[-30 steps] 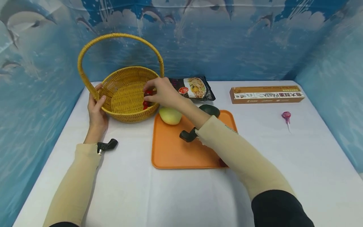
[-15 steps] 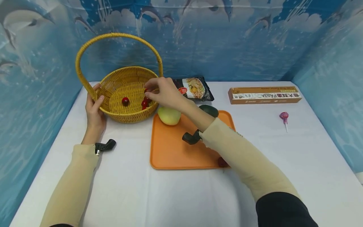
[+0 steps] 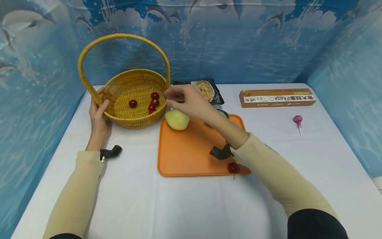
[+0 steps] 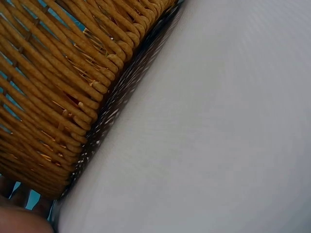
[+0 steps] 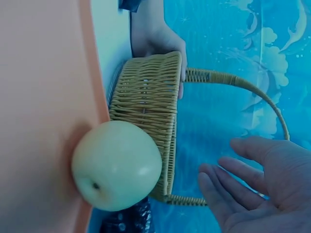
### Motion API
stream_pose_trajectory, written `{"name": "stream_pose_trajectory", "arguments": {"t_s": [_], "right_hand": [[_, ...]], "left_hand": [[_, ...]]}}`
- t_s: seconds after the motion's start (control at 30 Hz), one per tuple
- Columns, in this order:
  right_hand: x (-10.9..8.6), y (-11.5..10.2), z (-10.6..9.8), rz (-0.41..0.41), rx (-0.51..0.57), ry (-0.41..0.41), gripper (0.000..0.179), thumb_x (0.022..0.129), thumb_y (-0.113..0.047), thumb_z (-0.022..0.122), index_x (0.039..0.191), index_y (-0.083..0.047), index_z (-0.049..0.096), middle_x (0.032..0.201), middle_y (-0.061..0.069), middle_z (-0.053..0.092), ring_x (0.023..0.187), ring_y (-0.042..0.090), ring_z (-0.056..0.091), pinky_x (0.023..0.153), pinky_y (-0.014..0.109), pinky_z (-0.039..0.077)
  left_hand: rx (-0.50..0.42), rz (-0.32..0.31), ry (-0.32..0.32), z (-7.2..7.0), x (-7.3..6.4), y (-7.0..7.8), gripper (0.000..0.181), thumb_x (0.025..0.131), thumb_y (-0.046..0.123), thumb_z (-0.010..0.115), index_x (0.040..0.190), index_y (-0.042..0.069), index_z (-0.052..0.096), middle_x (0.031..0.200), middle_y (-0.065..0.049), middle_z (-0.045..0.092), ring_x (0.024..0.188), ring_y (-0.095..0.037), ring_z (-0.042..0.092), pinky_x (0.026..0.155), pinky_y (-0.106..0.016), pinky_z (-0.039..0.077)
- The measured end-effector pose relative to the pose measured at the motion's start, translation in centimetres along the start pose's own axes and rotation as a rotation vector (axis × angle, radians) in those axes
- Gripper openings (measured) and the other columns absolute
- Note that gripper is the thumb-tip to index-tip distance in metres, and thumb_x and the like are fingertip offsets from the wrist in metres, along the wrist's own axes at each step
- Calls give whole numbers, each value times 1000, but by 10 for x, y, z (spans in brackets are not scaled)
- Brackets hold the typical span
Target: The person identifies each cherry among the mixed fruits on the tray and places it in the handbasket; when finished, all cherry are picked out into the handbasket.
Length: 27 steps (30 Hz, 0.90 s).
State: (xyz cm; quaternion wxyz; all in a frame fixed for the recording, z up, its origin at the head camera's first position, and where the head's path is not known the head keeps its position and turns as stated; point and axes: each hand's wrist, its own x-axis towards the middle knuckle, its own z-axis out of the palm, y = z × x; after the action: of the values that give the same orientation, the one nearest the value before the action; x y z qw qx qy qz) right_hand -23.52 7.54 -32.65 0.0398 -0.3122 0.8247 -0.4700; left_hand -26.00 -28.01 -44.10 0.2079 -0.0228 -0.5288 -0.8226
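My left hand (image 3: pixel 99 121) grips the left rim of a yellow wicker basket (image 3: pixel 134 124), thumb over the edge near the handle's foot. Inside the basket lie several red cherries: one cherry (image 3: pixel 133 103) alone near the middle, the others (image 3: pixel 154 102) grouped by the right wall. Just outside the right rim hovers my right hand (image 3: pixel 191 101), its fingers loosely extended and holding nothing. Below that hand, a pale yellow-green apple-like fruit (image 3: pixel 177 119) sits at the back left of an orange tray (image 3: pixel 185 162). In the left wrist view, the basket's woven side (image 4: pixel 63 87) fills the upper left.
A dark red cherry (image 3: pixel 233 167) lies at the tray's front right. A dark green fruit (image 3: pixel 224 113) is mostly hidden behind my right arm. Behind stands a black noodle packet (image 3: pixel 209 90). Farther right are a brown pasta box (image 3: pixel 277 98) and a pink lollipop (image 3: pixel 297 120).
The right hand has let go of the cherries, which now lie in the basket, and has moved right, out past the rim. My left hand keeps its hold on the basket.
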Motion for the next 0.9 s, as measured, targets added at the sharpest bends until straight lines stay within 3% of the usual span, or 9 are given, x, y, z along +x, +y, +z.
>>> {"name": "stream_pose_trajectory", "arguments": {"t_s": [0.4,0.6,0.7,0.9], "right_hand": [[-55,11,-11,17,-55,45,29,101,-23,72,130,-16,74,128,4,75,114,19,73,101,41,57],[-72,17,-14,-18,-93,67,32,100,-22,75,130,-13,74,129,8,74,117,25,73,100,41,58],[-81,19,-17,-22,-106,84,32,98,-23,77,129,-16,74,129,4,74,118,24,72,100,44,58],[-98,25,-27,25,-105,78,35,97,-22,78,132,-20,72,129,0,73,118,24,71,102,50,56]], "left_hand": [[1,-13,5,1,-2,2,50,98,6,62,147,12,59,150,-14,52,133,-29,52,109,-34,44],[-6,-19,7,1,-2,2,47,99,4,59,145,13,60,150,-15,51,132,-28,53,108,-33,43],[3,-15,3,0,-1,2,47,100,4,59,146,13,60,151,-15,50,134,-29,51,110,-34,42],[16,-7,2,0,1,1,49,98,6,61,147,12,59,151,-15,51,136,-31,49,111,-35,42]]}}
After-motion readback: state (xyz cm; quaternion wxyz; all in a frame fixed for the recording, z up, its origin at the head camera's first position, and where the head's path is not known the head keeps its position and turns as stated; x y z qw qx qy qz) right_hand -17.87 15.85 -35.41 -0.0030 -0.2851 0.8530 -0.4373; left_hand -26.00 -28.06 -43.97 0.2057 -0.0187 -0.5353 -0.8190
